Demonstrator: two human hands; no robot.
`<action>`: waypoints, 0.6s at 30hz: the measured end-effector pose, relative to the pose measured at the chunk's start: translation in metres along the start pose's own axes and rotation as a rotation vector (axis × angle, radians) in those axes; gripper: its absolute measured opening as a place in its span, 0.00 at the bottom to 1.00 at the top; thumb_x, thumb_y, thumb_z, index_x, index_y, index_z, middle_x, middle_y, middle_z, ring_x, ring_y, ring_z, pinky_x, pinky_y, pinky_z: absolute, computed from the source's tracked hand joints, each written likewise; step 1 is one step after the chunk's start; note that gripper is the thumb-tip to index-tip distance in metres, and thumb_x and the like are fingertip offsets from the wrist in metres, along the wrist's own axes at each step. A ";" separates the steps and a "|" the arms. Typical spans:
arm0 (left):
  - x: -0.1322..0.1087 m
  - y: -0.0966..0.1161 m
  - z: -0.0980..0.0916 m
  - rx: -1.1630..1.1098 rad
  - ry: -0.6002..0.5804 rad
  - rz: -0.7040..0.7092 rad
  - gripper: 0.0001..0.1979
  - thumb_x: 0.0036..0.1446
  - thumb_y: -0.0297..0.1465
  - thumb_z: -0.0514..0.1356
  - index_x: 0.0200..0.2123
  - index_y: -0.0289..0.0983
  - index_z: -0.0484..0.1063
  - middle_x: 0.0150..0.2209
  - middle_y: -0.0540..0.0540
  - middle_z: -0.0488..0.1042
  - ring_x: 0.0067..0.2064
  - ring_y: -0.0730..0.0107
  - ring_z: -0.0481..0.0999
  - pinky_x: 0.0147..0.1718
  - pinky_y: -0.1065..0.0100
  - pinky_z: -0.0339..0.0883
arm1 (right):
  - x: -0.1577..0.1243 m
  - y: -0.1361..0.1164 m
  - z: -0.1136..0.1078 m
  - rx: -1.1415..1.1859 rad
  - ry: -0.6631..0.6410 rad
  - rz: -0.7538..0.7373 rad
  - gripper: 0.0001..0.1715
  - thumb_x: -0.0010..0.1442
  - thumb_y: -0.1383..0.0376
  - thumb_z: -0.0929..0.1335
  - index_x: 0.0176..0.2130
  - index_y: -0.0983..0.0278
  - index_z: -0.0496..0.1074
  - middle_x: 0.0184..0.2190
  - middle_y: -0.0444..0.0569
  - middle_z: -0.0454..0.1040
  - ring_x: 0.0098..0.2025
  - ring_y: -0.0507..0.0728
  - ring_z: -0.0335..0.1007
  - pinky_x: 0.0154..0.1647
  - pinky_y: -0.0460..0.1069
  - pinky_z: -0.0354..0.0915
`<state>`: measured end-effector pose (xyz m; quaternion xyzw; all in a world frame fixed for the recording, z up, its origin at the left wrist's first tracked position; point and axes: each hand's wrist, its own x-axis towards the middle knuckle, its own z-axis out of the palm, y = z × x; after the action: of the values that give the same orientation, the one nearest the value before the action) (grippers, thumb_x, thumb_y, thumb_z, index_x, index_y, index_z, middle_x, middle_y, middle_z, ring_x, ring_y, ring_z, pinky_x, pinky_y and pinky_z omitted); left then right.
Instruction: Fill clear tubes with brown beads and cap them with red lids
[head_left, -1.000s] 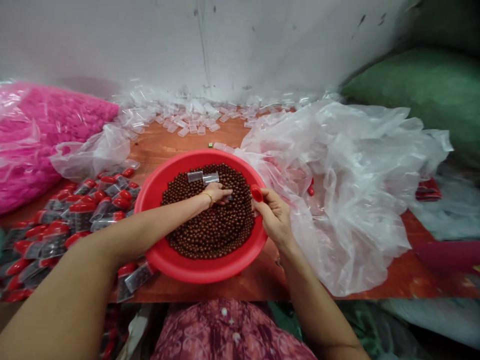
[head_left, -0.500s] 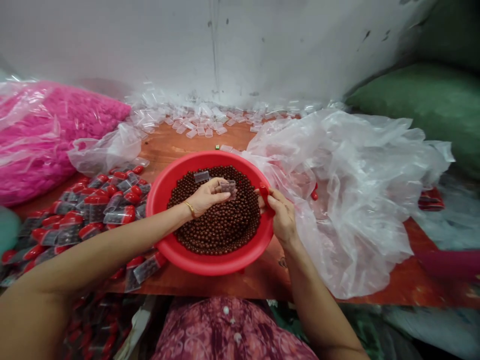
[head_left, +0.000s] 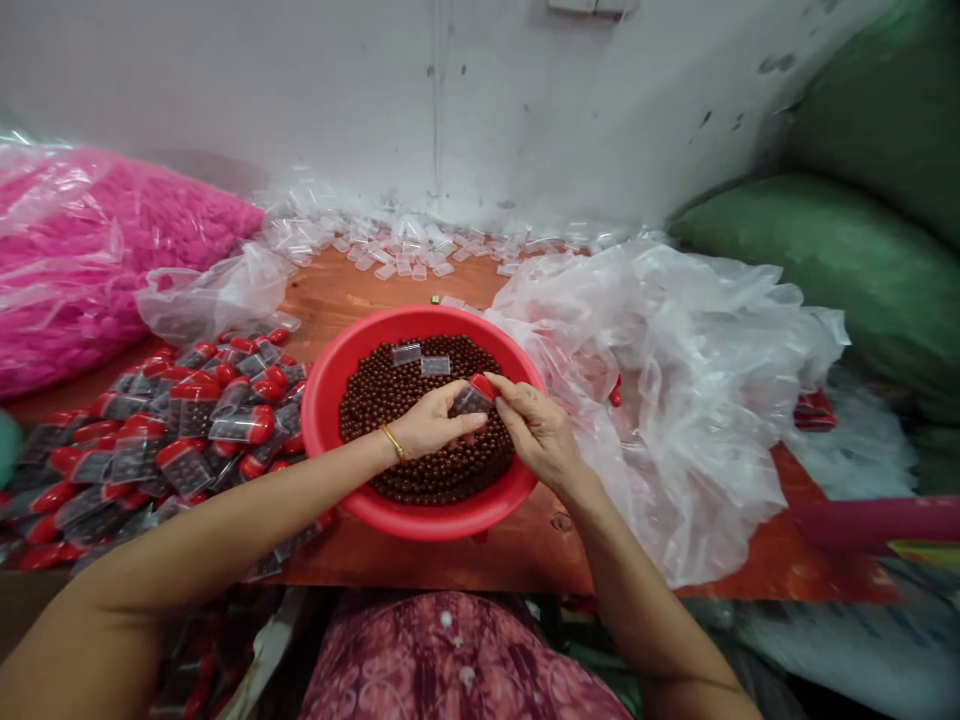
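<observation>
A red basin (head_left: pixel 330 400) holds a heap of small brown balls (head_left: pixel 420 470). Over the heap my left hand (head_left: pixel 431 425) pinches a small clear tube (head_left: pixel 469 403) with brown balls in it. My right hand (head_left: pixel 536 430) meets it from the right, fingers closed on the red cap (head_left: pixel 482 386) at the tube's end. Two empty clear tubes (head_left: pixel 420 359) lie on the balls at the far side of the basin.
A pile of filled, red-capped tubes (head_left: pixel 180 410) lies left of the basin. Empty clear tubes (head_left: pixel 405 250) are scattered by the wall. A crumpled clear plastic bag (head_left: pixel 675 400) spreads to the right, a pink bag (head_left: pixel 97 260) at far left, green sacks (head_left: pixel 847 260) at right.
My left hand lifted a tube filled with balls out of the heap. My right hand carried the red cap leftward to the tube's end. The view has shifted a little.
</observation>
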<state>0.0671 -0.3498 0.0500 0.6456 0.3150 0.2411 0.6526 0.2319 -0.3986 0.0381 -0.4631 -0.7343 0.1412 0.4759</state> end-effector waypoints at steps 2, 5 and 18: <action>0.000 0.000 0.001 0.053 0.050 0.072 0.18 0.46 0.38 0.61 0.38 0.33 0.64 0.26 0.53 0.65 0.26 0.79 0.62 0.25 0.75 0.59 | -0.001 -0.002 -0.001 -0.121 -0.015 -0.062 0.21 0.63 0.67 0.59 0.55 0.61 0.65 0.27 0.45 0.65 0.29 0.50 0.64 0.31 0.45 0.63; 0.001 -0.002 0.003 0.133 0.136 0.166 0.14 0.45 0.34 0.61 0.34 0.33 0.65 0.28 0.52 0.66 0.30 0.78 0.63 0.31 0.74 0.60 | -0.003 -0.005 -0.001 -0.216 -0.050 -0.159 0.24 0.63 0.70 0.59 0.58 0.61 0.61 0.26 0.44 0.62 0.27 0.50 0.62 0.29 0.44 0.62; -0.005 0.019 0.010 0.803 -0.022 0.129 0.05 0.41 0.32 0.57 0.22 0.35 0.66 0.19 0.54 0.64 0.21 0.78 0.61 0.22 0.74 0.52 | 0.002 -0.008 0.000 0.178 0.087 0.091 0.19 0.64 0.59 0.58 0.39 0.65 0.73 0.21 0.44 0.63 0.22 0.49 0.60 0.25 0.45 0.60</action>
<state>0.0727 -0.3598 0.0686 0.8702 0.3358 0.1324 0.3354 0.2271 -0.4012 0.0450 -0.4576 -0.6757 0.2068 0.5397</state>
